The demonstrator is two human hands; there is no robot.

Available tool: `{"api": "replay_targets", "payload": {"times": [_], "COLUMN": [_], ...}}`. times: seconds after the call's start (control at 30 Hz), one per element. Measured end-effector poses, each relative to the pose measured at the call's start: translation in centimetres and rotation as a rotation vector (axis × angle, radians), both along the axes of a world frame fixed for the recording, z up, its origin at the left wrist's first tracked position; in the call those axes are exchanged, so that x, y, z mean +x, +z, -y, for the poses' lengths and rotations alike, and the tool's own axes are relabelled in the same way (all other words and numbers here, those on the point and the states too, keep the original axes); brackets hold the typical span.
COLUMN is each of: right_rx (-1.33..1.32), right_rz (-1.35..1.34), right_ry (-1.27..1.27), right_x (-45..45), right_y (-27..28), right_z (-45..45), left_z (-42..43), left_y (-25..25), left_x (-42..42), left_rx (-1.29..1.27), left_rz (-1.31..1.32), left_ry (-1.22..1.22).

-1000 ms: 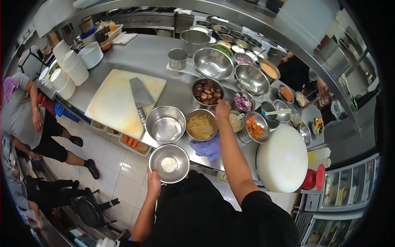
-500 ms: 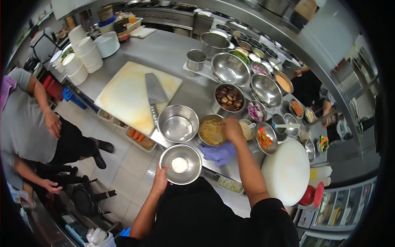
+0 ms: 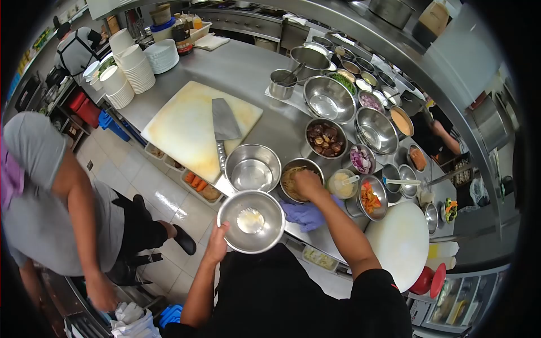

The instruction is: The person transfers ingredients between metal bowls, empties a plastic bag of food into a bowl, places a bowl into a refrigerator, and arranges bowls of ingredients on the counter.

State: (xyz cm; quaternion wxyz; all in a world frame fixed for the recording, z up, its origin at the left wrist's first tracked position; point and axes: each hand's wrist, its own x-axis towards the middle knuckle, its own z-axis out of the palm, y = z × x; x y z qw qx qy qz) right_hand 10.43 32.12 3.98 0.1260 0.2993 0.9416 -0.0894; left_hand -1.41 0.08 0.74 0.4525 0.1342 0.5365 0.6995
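My left hand (image 3: 217,242) grips the rim of a steel mixing bowl (image 3: 271,213), tilted towards me, with a small white heap (image 3: 250,220) in its bottom. My right hand (image 3: 307,185) reaches down into a metal container (image 3: 320,165) of thin pale yellow shreds (image 3: 288,181). Its fingers are bunched among the shreds and the tips are hidden. Beside that container stands an empty steel pot (image 3: 252,168). A purple cloth (image 3: 307,215) lies just below my right wrist. To the right are a tub of pale paste (image 3: 341,185) and a bowl of orange-red cut pieces (image 3: 370,197).
A cleaver (image 3: 225,119) lies on a white cutting board (image 3: 186,121). Bowls of mushrooms (image 3: 325,138) and chopped purple onion (image 3: 360,158) stand behind my right hand. A round white board (image 3: 399,245) is at the right. A person in grey (image 3: 67,214) is close on my left.
My right hand has dropped deeper into the container of shreds. The bowl in my left hand has come up slightly. The person in grey has stepped nearer, and the view has shifted.
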Motion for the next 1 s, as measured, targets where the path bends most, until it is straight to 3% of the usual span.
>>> {"api": "replay_targets", "payload": {"times": [0.07, 0.17, 0.23, 0.33, 0.47, 0.53, 0.63, 0.7, 0.77, 0.83, 0.93, 1.0], "right_rx": [0.001, -0.123, -0.168, -0.253, -0.421, -0.453, -0.509, -0.696, -0.687, -0.56, -0.359, -0.371], "right_rz": [-0.138, -0.237, -0.28, -0.416, -0.613, -0.68, -0.769, -0.913, -0.93, -0.882, -0.678, -0.754], "right_ry": [-0.02, -0.052, -0.056, -0.052, -0.159, -0.183, -0.209, -0.204, -0.204, -0.05, 0.168, 0.11], "right_x": [0.6, 1.2, 1.8, 3.0, 4.4, 5.4, 5.5, 5.9, 5.3, 3.9, 1.3, 1.3], "right_y": [-1.9, 2.3, 2.2, 3.0, 4.4, 5.5, 9.6, 12.6, 15.9, 17.7, 15.2, 14.7], "right_z": [-0.9, -0.2, -1.0, -1.6, -1.9, -1.8, -1.6, -1.2, -0.3, 1.0, 2.1, 2.4], "left_z": [-0.3, -1.3, -2.4, -2.2, -5.2, -6.4, -8.6, -10.3, -12.2, -13.6, -14.8, -15.4], "left_y": [0.2, 3.8, 4.4, 6.0, 9.1, 9.6, 9.3, 10.1, 10.6, 10.8, 10.3, 9.4], "left_x": [-1.4, -3.0, -4.1, -5.7, -4.5, -4.1, -4.1, -3.3, -2.5, -1.9, -1.3, -1.3], "left_rx": [0.052, 0.108, 0.137, 0.059, -0.013, -0.03, -0.062, -0.045, -0.026, -0.019, 0.034, 0.027], "left_rz": [-0.022, 0.022, 0.005, -0.044, -0.163, -0.191, -0.221, -0.234, -0.214, -0.204, -0.142, -0.118], "left_ry": [0.082, 0.209, 0.357, 0.213, 0.363, 0.323, 0.227, 0.184, 0.08, 0.007, -0.056, -0.058]}}
